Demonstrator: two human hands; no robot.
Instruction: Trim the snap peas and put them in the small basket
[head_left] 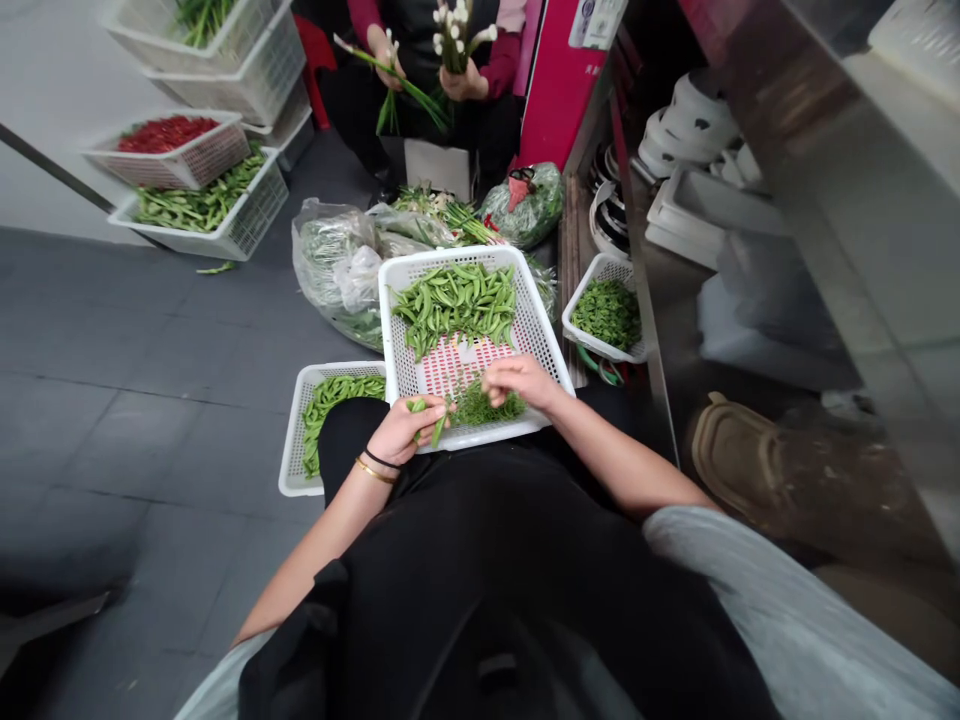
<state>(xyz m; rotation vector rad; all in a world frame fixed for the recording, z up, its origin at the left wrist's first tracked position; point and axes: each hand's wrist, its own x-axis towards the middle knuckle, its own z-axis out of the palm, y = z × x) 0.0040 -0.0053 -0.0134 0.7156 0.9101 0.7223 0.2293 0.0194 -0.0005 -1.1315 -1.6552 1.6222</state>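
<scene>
A white slotted basket (544, 345) rests on my lap, with a heap of green pea pods (457, 300) at its far end and a small pile of green trimmings (480, 408) at its near edge. My left hand (405, 430) is closed on a pea pod (435, 425) over the basket's near rim. My right hand (521, 380) is pinched at the pod's other end, just above the trimmings; what its fingertips hold is too small to name.
A second white basket of pods (296, 440) lies on the floor by my left knee. A small basket of greens (607, 315) stands right. Plastic bags of vegetables (337, 265) lie ahead. Stacked baskets (195, 200) stand far left. Another person's hands (457, 80) hold flowering stalks.
</scene>
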